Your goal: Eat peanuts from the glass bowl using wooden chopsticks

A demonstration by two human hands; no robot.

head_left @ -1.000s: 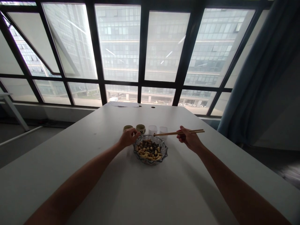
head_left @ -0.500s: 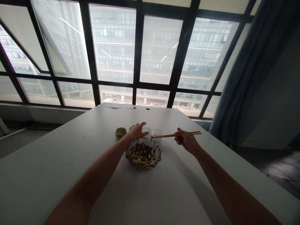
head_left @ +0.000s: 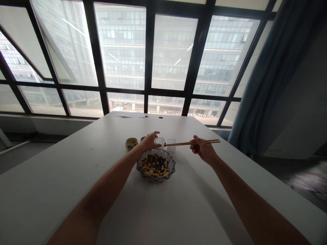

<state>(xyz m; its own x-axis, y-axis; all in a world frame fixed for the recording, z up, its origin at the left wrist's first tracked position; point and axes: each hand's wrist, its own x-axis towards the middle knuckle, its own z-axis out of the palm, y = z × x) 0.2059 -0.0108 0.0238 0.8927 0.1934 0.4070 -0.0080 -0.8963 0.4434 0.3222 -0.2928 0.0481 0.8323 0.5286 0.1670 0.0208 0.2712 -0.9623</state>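
Note:
My right hand (head_left: 203, 149) grips a pair of wooden chopsticks (head_left: 184, 143), pointing left. A small dark morsel (head_left: 165, 145) sits at their tips, too small to name. Around the left side of a small clear cup (head_left: 160, 141) curves my left hand (head_left: 150, 141), thumb in front and fingers behind; it appears to hold the cup. The chopstick tips are right beside this cup, and the sticks cross in front of a second clear cup (head_left: 171, 147). Closer to me stands a scalloped glass bowl (head_left: 170, 173) of mixed nuts (head_left: 154, 165) and dark seeds.
Left of my left hand is a yellowish cup (head_left: 131, 143) with dark characters; another dark cup (head_left: 143, 138) is mostly hidden behind the hand. Papers (head_left: 127, 114) lie at the far end of the white table (head_left: 114, 211). A blue curtain (head_left: 255, 92) hangs at right.
The chopstick tips have risen slightly beside the left clear cup. My left hand stays around that cup with little movement. The view has shifted slightly.

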